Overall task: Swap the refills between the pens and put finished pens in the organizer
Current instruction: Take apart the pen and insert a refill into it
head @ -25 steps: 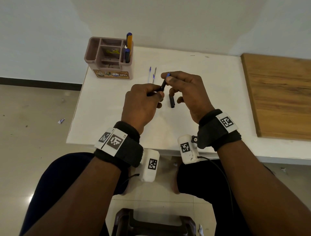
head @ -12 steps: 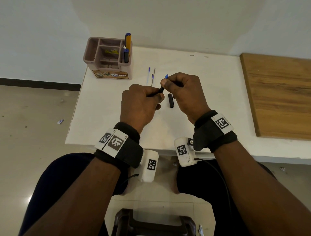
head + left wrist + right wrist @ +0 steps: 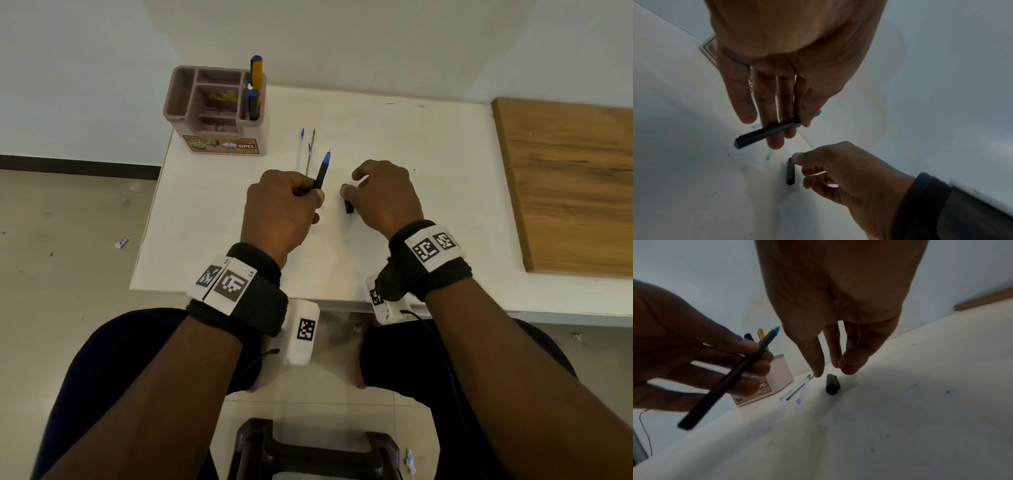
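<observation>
My left hand (image 3: 284, 202) grips a black pen (image 3: 322, 171) by its lower barrel, and the blue tip points away from me. The left wrist view shows the same pen (image 3: 766, 133) held between thumb and fingers. A black pen cap (image 3: 348, 205) lies on the white table (image 3: 428, 144) just right of it. My right hand (image 3: 380, 192) hovers over the cap with loosely curved fingers. One fingertip (image 3: 797, 156) touches the cap's far end (image 3: 791, 170), and no finger is round the cap (image 3: 832, 384). Three loose refills (image 3: 306, 150) lie side by side beyond my hands.
A mauve organizer (image 3: 219, 113) stands at the table's far left corner, with a yellow pen (image 3: 257, 73) and a dark pen (image 3: 253, 104) upright in its right slot. A wooden board (image 3: 575, 185) covers the table's right side. A dark stool (image 3: 315, 452) stands between my knees.
My right hand has let go of the pen's tip end and dropped to the cap on the table. The left hand keeps the pen, now tilted away from me.
</observation>
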